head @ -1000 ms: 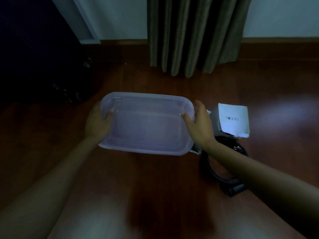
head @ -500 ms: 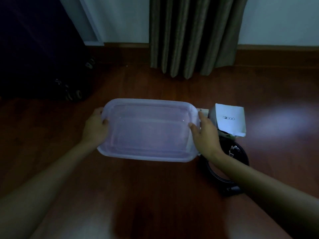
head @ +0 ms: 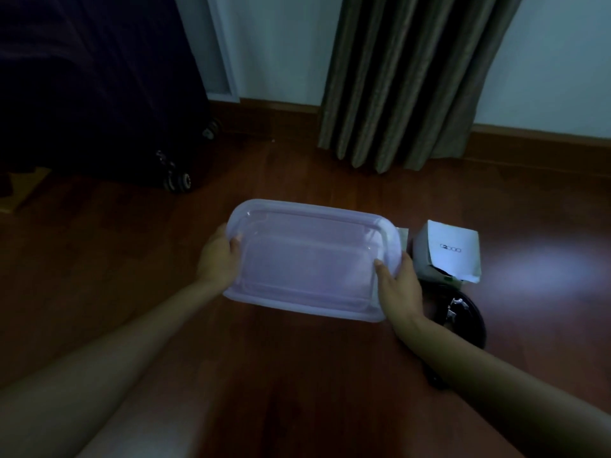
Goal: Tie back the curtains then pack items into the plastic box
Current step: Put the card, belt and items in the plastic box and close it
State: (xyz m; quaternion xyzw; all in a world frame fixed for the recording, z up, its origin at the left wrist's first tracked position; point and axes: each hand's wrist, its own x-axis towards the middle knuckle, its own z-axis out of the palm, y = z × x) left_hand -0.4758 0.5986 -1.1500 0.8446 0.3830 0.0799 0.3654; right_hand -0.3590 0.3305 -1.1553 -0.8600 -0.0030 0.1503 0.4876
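Note:
A translucent plastic box (head: 307, 259) with its lid on sits low over the wooden floor in the middle of the view. My left hand (head: 218, 259) grips its left short end, thumb on the lid. My right hand (head: 400, 289) grips the right short end, thumb on top. To the right of the box lie a small white carton (head: 453, 249) and a coiled black belt (head: 469, 312), partly hidden by my right forearm. The olive curtain (head: 406, 81) hangs gathered against the wall behind.
A dark wheeled suitcase (head: 99, 94) stands at the back left. A brown skirting board (head: 281, 105) runs along the pale wall. Bare wooden floor (head: 297, 391) lies in front of the box. My knee shows at the bottom left.
The box, held in both hands, has moved slightly down and away toward the floor. The view has tilted up, showing more of the curtain and suitcase.

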